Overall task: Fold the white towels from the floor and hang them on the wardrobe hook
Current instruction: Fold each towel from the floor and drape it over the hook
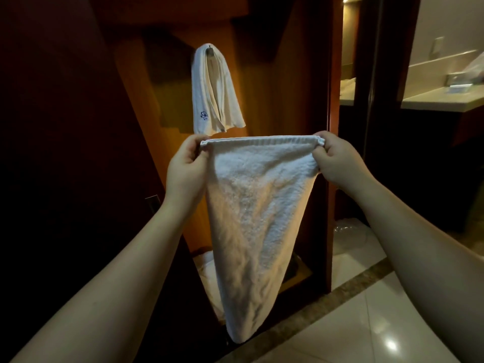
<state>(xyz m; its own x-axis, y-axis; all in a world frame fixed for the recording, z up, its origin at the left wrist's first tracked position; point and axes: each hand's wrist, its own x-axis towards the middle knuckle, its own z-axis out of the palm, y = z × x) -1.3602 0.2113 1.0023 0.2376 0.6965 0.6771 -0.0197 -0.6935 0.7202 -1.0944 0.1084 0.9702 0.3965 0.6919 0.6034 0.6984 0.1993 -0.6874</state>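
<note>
A white towel (256, 218) hangs in front of me, stretched by its top edge and narrowing to a point near the floor. My left hand (186, 166) pinches its upper left corner. At the upper right corner, my right hand (337, 159) pinches the bunched edge. Behind it, a folded white towel (214, 93) with a small blue emblem hangs from the metal hook (209, 49) on the wooden back panel of the wardrobe. More white cloth (209, 273) lies on the wardrobe floor, mostly hidden by the held towel.
The dark wardrobe door (65, 153) stands at the left. A wooden wardrobe side panel (330, 127) rises on the right. Beyond it lie a glossy tiled floor (366, 323), a clear plastic bag (348, 229) and a bathroom counter (442, 98).
</note>
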